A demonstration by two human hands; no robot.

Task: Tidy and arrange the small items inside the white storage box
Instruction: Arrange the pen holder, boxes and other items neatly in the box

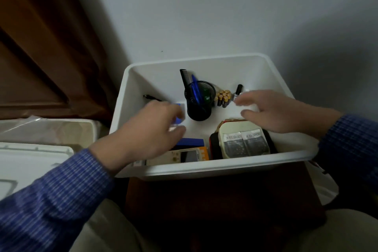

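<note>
The white storage box (204,171) sits on a dark wooden stool in front of me. Inside it are a black mesh pen cup (198,108) holding a comb and blue pens, a cluster of batteries (224,97), a small black tube (239,88), a cream case with two packets (243,140), a beige remote (184,156) and a flat blue box (192,141). My left hand (149,131) pinches a small blue and white box (178,115) at the box's left. My right hand (274,111), blurred, reaches over a white item (252,107) at the right; its grip is unclear.
A thin black object (150,98) leans in the box's far left corner. A white lid and a clear bag (41,145) lie to the left of the stool. A brown curtain (41,37) hangs at the left, with a pale wall behind the box.
</note>
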